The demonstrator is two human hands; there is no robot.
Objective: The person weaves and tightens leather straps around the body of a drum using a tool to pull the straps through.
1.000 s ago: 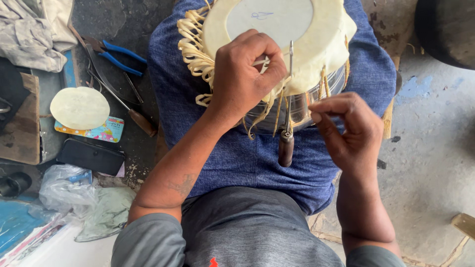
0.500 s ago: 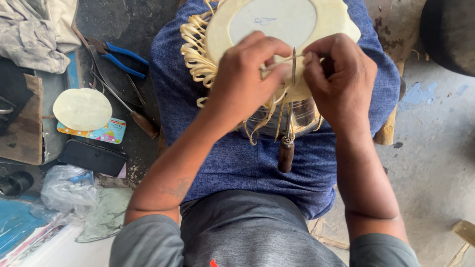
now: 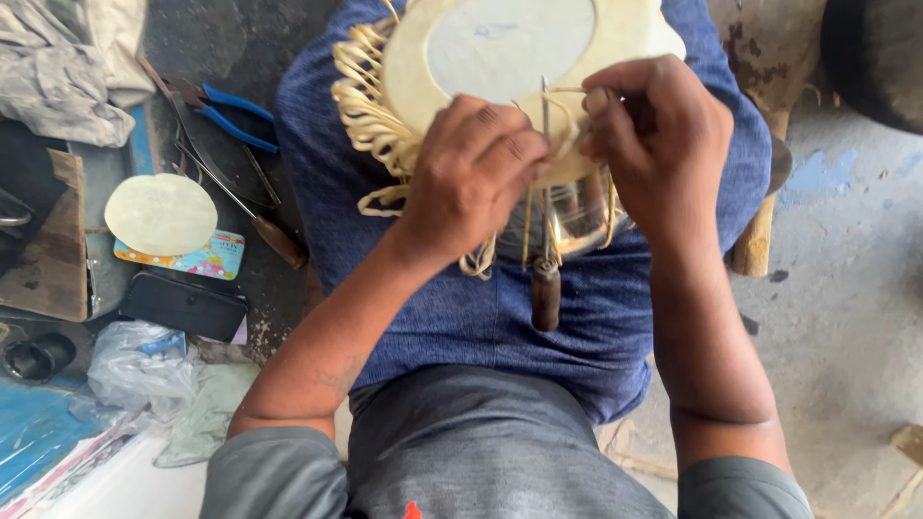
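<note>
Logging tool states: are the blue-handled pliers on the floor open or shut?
Open: the blue-handled pliers lie with their two handles spread apart. Their jaw end is too dark to make out.

A small flat card packet [image 3: 183, 258], rectangular and printed in bright blue, yellow and pink, lies on the floor at the person's left, half covered by a pale round disc [image 3: 161, 213] resting on it. Just below it lies a flat black rectangular pouch [image 3: 183, 306], and nearer the lower left corner of the view sits a crumpled clear plastic bag [image 3: 139, 365] with a blue patch showing through.
</note>
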